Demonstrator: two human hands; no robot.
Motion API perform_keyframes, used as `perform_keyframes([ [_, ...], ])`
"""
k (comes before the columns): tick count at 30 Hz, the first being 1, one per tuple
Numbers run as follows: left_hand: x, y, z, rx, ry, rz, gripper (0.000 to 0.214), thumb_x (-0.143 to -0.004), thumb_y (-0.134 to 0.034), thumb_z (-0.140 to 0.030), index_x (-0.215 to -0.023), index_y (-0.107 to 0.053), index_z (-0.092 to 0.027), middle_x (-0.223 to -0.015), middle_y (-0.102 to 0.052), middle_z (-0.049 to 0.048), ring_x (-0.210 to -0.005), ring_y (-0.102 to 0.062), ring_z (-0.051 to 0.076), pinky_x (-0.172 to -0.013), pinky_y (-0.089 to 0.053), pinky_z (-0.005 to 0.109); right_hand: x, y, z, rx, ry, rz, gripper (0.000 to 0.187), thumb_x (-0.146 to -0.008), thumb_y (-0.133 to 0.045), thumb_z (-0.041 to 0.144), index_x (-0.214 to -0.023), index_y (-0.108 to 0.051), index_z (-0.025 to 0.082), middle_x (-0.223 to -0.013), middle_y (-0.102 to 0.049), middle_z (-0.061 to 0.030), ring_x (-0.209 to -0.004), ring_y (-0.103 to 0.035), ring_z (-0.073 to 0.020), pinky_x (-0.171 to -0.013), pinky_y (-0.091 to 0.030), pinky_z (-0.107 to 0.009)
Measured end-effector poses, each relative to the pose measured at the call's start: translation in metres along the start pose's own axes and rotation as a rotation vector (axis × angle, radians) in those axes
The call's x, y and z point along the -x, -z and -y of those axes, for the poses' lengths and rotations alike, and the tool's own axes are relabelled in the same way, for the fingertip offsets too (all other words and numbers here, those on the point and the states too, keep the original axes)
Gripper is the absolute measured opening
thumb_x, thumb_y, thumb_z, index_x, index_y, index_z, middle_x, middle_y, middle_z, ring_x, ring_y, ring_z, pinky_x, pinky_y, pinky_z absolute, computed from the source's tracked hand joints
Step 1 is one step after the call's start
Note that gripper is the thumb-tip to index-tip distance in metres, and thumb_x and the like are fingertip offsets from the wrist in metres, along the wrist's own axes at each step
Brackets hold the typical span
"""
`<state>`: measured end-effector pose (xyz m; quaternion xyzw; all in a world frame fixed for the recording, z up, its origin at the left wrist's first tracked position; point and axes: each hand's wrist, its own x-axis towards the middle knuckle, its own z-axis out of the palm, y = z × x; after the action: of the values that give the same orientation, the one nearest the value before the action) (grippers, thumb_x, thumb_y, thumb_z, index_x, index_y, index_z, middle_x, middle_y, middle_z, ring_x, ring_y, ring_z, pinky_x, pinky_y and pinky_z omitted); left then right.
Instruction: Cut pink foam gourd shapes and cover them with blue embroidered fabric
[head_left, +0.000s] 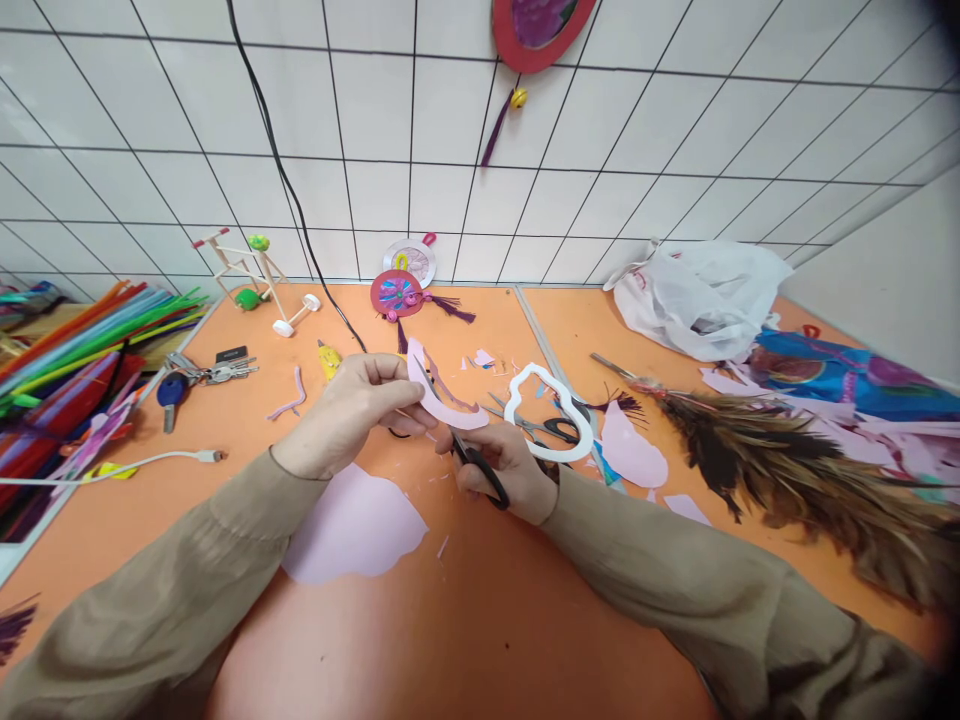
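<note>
The left hand pinches a pink paper strip, probably to steady it. Just beside, the right hand is closed around scissors.

Long khaki sleeves — loose, creased

I count two hands, two pairs of scissors, one white scalloped frame, one feather duster, one plastic bag, one bunch of keys
</note>
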<state>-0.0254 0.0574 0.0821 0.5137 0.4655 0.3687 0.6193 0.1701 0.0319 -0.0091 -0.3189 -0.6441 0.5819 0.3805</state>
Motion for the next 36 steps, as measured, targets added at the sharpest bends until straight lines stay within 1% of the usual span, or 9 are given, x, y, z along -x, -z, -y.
perform_keyframes([
  [6,-0.0002,0.0016,0.0007,0.014,0.012,0.026,0.011,-0.064,-0.073,-0.024,-0.063,-0.069,-0.014,-0.063,-0.074,0.0084,-0.058,-0.070,0.017,-0.060,-0.058,0.027,0.0001,0.0000,-0.0003,0.008,0.019,0.009,0.026,-0.077,-0.075,0.035,-0.090,-0.064,0.016,-0.053,-0.054,0.0066,-0.042,-0.048,-0.0091,-0.045,-0.040,-0.023],
  [11,-0.0007,0.0018,0.0012,0.017,0.008,0.034,0.014,-0.064,-0.075,-0.026,-0.067,-0.072,-0.013,-0.064,-0.075,0.0093,-0.060,-0.071,0.018,-0.059,-0.057,0.026,0.0000,0.0002,-0.0003,0.002,-0.005,0.014,0.027,-0.076,-0.076,0.037,-0.089,-0.064,0.017,-0.053,-0.053,0.0067,-0.041,-0.047,-0.0090,-0.044,-0.040,-0.023],
  [17,0.0001,0.0008,-0.0001,0.012,-0.008,0.003,0.020,-0.064,-0.078,-0.030,-0.060,-0.065,-0.016,-0.059,-0.072,0.0066,-0.055,-0.068,0.016,-0.059,-0.057,0.027,0.0004,0.0004,-0.0025,-0.015,-0.007,0.000,0.029,-0.075,-0.077,0.039,-0.089,-0.064,0.016,-0.053,-0.053,0.0067,-0.040,-0.046,-0.0086,-0.044,-0.041,-0.023],
  [23,-0.0013,0.0009,0.0010,-0.004,-0.002,-0.007,0.013,-0.064,-0.074,-0.025,-0.062,-0.066,-0.016,-0.061,-0.073,0.0077,-0.058,-0.070,0.018,-0.058,-0.056,0.027,-0.0001,-0.0008,0.0007,-0.050,-0.020,0.012,0.031,-0.075,-0.078,0.039,-0.090,-0.063,0.017,-0.054,-0.053,0.0067,-0.043,-0.048,-0.0094,-0.045,-0.042,-0.023],
  [27,-0.0009,0.0008,0.0019,-0.015,-0.021,0.016,0.012,-0.066,-0.074,-0.025,-0.062,-0.066,-0.015,-0.061,-0.073,0.0060,-0.057,-0.069,0.016,-0.058,-0.056,0.026,-0.0016,0.0005,0.0032,-0.063,0.009,0.054,0.040,-0.074,-0.079,0.049,-0.089,-0.061,0.016,-0.058,-0.056,0.0042,-0.047,-0.052,-0.0111,-0.046,-0.042,-0.024],
  [30,0.0001,0.0003,0.0030,-0.045,-0.022,0.031,0.011,-0.068,-0.073,-0.024,-0.063,-0.067,-0.016,-0.062,-0.073,0.0054,-0.058,-0.068,0.015,-0.058,-0.054,0.025,-0.0018,0.0024,0.0024,-0.061,0.037,0.076,0.046,-0.074,-0.079,0.054,-0.092,-0.060,0.015,-0.060,-0.058,0.0029,-0.049,-0.054,-0.0117,-0.049,-0.042,-0.025],
  [36,0.0007,-0.0018,0.0037,-0.069,-0.010,0.013,0.013,-0.067,-0.073,-0.027,-0.064,-0.067,-0.016,-0.062,-0.074,0.0062,-0.059,-0.069,0.016,-0.058,-0.054,0.025,-0.0011,0.0040,0.0003,-0.048,0.075,0.092,0.046,-0.077,-0.077,0.054,-0.095,-0.060,0.015,-0.062,-0.058,0.0022,-0.053,-0.054,-0.0121,-0.056,-0.044,-0.027],
])
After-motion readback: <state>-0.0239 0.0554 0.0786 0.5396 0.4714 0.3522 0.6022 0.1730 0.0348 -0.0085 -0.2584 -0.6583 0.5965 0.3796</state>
